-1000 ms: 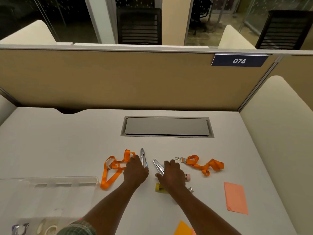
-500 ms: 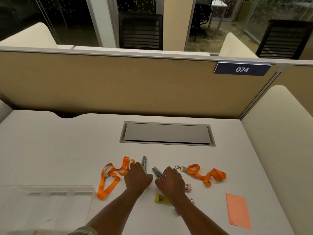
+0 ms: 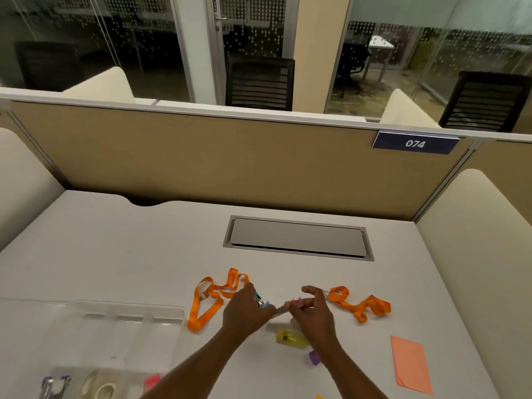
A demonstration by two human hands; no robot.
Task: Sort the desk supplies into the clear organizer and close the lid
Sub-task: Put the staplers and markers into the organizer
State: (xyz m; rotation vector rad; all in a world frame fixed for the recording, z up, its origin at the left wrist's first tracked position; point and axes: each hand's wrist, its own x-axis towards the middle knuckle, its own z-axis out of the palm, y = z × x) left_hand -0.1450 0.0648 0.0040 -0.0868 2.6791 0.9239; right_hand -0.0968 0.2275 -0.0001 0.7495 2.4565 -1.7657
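My left hand (image 3: 247,312) is closed around a silver clip with a blue tip (image 3: 261,301), held just above the desk. My right hand (image 3: 312,315) pinches a second silver clip with a pink end (image 3: 297,303); its metal tip points toward my left hand. The clear organizer (image 3: 95,315) lies open at the lower left, holding tape rolls (image 3: 100,387), dark clips (image 3: 54,384) and a pink item (image 3: 152,380). One orange lanyard (image 3: 208,300) lies left of my hands, another orange lanyard (image 3: 359,306) to the right. A yellow tube (image 3: 290,338) and a purple cap (image 3: 314,357) sit under my right wrist.
An orange sticky note (image 3: 411,364) lies at the lower right. A grey cable hatch (image 3: 298,240) is set into the white desk (image 3: 115,249) behind my hands. A tan partition (image 3: 230,156) closes the back, cream side panels flank the desk.
Both hands closed on the two silver clips that lay on the desk and lifted them, drawing them toward each other. The view tilted upward.
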